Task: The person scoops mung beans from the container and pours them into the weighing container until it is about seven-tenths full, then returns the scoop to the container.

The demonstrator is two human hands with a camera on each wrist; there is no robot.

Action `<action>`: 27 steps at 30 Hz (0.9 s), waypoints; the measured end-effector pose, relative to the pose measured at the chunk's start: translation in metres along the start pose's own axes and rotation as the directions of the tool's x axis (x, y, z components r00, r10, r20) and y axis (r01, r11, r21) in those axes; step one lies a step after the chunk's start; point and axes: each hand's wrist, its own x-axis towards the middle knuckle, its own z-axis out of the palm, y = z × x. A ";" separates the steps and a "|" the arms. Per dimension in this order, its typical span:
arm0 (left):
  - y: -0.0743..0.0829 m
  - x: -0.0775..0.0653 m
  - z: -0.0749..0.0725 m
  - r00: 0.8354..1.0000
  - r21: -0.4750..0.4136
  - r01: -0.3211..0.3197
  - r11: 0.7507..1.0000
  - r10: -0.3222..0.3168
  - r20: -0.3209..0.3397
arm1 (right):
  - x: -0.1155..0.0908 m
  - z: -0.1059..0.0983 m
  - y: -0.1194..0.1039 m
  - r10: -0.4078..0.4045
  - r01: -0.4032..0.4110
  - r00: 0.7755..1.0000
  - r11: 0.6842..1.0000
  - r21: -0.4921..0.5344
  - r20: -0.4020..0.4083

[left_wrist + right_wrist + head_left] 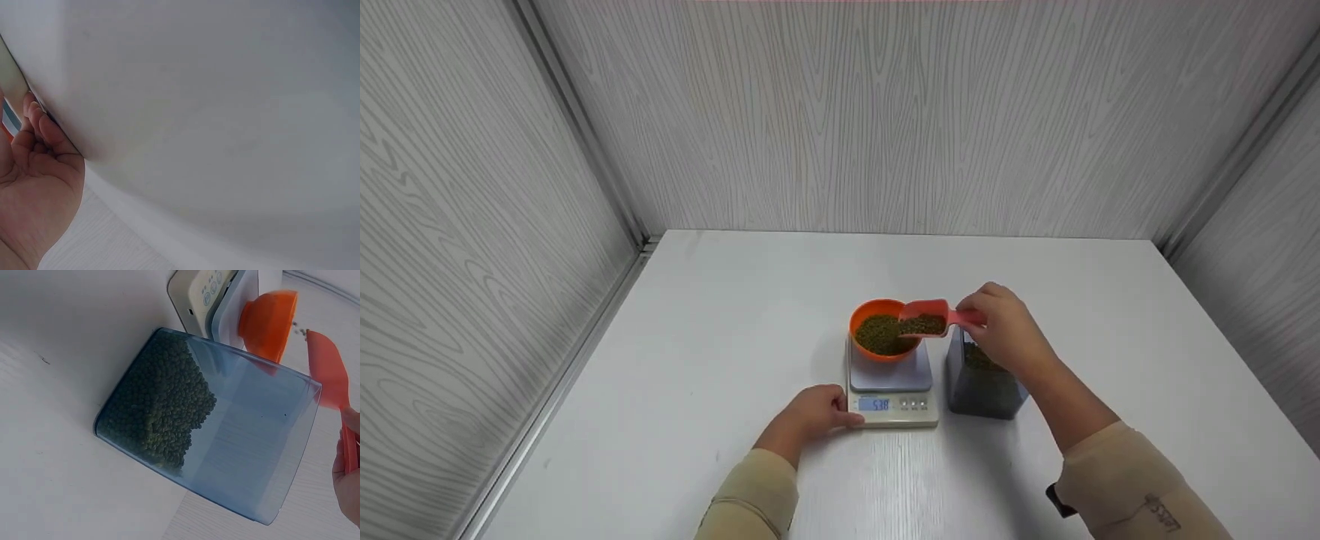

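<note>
My right hand pinches the handle of a red scoop loaded with green beans. The scoop is tilted over an orange bowl partly filled with beans. In the right wrist view a few beans fall between the scoop and the bowl. Under the bowl stands a kitchen scale, its lit display reading about 538. My left hand grips the scale's near left corner, thumb on the front edge and fingers curled against the side.
Right of the scale, close beside it, stands a clear bluish container holding more green beans, partly below my right hand. The white table meets grey wood-grain panels at the back and sides.
</note>
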 end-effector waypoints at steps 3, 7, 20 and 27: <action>-0.001 0.001 0.001 1.000 -0.005 0.006 1.000 -0.006 0.001 | 0.002 0.000 -0.002 0.002 -0.002 1.000 1.000 -0.001 0.007; 0.000 0.001 0.001 1.000 -0.011 0.017 1.000 -0.017 0.001 | 0.003 0.000 -0.005 0.021 -0.020 0.999 1.000 -0.017 0.025; -0.001 0.001 0.001 1.000 0.011 -0.010 1.000 0.010 -0.002 | 0.008 0.006 -0.013 -0.049 0.049 0.999 0.998 -0.033 0.015; -0.001 0.002 0.001 1.000 0.006 -0.005 1.000 0.005 0.001 | 0.010 0.008 -0.017 -0.094 0.093 0.996 0.995 -0.031 -0.004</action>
